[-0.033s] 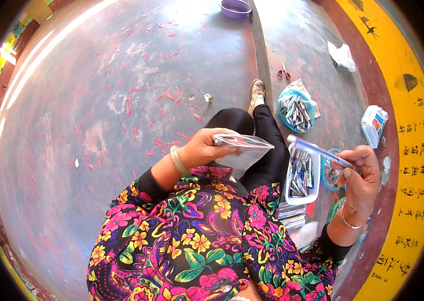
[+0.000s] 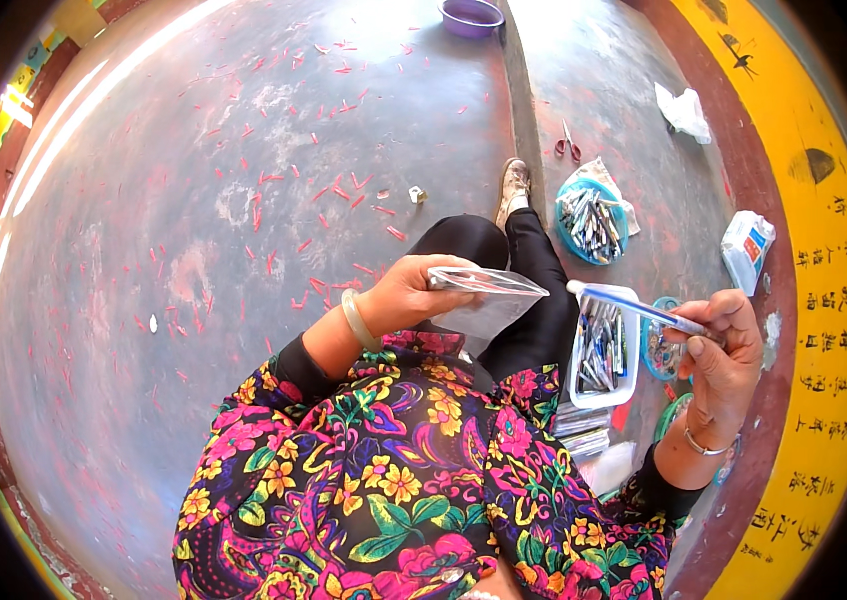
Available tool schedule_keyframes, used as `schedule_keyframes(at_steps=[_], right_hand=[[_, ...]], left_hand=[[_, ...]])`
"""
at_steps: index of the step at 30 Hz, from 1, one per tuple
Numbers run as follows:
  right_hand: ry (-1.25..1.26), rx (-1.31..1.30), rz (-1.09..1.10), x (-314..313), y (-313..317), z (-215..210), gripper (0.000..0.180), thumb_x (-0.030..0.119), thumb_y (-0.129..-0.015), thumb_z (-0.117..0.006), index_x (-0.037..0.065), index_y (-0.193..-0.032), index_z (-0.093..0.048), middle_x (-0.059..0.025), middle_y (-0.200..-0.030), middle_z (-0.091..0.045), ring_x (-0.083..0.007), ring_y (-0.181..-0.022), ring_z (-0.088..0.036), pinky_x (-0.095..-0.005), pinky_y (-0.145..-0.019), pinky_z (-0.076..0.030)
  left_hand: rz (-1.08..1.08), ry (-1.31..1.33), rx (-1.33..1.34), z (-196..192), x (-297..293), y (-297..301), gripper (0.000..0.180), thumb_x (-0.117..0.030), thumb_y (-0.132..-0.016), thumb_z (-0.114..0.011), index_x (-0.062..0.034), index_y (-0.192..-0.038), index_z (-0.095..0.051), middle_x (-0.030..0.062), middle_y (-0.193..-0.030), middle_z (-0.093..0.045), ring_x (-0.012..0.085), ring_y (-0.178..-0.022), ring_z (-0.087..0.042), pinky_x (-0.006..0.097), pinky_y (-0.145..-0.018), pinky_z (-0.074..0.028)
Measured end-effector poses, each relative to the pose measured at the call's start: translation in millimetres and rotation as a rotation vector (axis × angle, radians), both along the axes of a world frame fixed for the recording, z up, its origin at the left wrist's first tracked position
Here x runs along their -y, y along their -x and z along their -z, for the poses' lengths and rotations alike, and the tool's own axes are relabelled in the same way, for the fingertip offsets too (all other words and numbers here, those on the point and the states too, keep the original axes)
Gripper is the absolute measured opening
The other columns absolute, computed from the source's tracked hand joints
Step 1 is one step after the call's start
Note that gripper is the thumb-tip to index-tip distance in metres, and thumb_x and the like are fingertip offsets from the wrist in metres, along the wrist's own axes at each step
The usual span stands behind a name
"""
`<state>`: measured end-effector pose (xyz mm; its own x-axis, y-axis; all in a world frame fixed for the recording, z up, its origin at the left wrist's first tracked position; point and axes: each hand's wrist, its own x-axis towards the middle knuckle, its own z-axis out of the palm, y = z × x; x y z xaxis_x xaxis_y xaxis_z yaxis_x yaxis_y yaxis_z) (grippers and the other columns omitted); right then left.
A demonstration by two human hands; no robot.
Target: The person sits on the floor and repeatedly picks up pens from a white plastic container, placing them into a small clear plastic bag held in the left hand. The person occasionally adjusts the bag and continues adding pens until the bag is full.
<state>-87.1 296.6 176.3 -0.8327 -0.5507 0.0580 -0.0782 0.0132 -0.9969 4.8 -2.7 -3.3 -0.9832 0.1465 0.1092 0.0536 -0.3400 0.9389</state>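
Observation:
My left hand (image 2: 417,290) is closed round one end of a clear plastic bag (image 2: 493,305), whose wide end points right over my lap. In my right hand (image 2: 721,340) a slim blue and white pen (image 2: 633,303) is pinched by its right end. Its pale tip points left, toward the bag but apart from it. Below the pen stands a white basket (image 2: 631,388) full of pens (image 2: 598,345). A blue round basket (image 2: 655,365) with small parts sits partly hidden behind my right hand.
Ahead on the right are a blue bowl (image 2: 565,236) of pens, red-handled scissors (image 2: 567,150), a white plastic bag (image 2: 683,112) and a white package (image 2: 746,250). Filled clear bags (image 2: 581,425) lie near my right hip. Red scraps (image 2: 318,290) litter the floor; a purple basin (image 2: 470,18) stands far ahead.
The pen in my right hand has shifted slightly, its pale tip now a little further left and lower. My left hand and the bag stay nearly still.

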Motion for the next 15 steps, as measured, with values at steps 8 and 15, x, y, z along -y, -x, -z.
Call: schedule_keyframes(at_steps=[8,15], right_hand=[[0.172,0.005,-0.163,35,10,12,0.021,-0.005,-0.079,-0.060,-0.007,-0.099,-0.055,-0.0210,-0.098,-0.060,-0.0201,-0.079,-0.068,-0.0147,-0.048,-0.052],[0.420,-0.050,0.047,59,6,48,0.031,0.005,-0.082,-0.063,0.000,-0.109,-0.049,-0.0207,-0.085,-0.064,-0.0169,-0.058,-0.060,-0.0217,-0.046,-0.046]], left_hand=[[0.033,-0.033,0.045,-8,2,-1,0.024,-0.006,-0.087,-0.058,0.0019,-0.110,-0.058,0.0051,-0.094,-0.064,0.0092,-0.086,-0.058,0.025,-0.079,-0.047],[0.024,-0.043,0.012,0,1,-1,0.024,-0.006,-0.088,-0.057,0.0020,-0.110,-0.057,0.0056,-0.095,-0.064,0.0100,-0.087,-0.059,0.025,-0.081,-0.047]])
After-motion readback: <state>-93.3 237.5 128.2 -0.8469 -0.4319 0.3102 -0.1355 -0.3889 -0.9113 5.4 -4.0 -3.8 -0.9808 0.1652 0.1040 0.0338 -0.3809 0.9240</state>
